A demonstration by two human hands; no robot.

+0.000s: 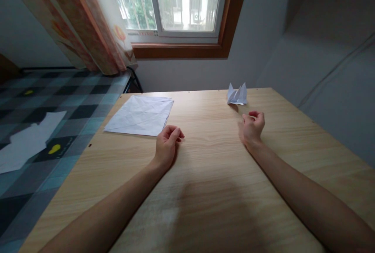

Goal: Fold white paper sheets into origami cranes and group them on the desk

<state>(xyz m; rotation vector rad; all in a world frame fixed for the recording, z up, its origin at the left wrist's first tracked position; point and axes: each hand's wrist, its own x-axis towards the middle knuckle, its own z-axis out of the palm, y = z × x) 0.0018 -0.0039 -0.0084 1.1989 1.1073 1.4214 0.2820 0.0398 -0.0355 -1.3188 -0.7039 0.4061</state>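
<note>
My left hand (168, 145) rests on the wooden table with its fingers loosely curled in and nothing visible in them. It lies by the near right corner of a flat stack of creased white paper sheets (140, 116), seeming to touch or slightly overlap that corner. On the right, my right hand (252, 127) also lies on the tabletop, its fingers bent inward and holding nothing I can see. Just beyond it stands a folded white paper figure (237, 94) with pointed tips, apart from the fingers.
The light wooden table (211, 159) reaches to the wall under a barred window (184, 2). Left of it is a bed with a checked cover (84, 112), where white paper pieces (29, 139) lie. A patterned curtain (96, 22) hangs at the left, and a cable (336, 65) runs along the right wall.
</note>
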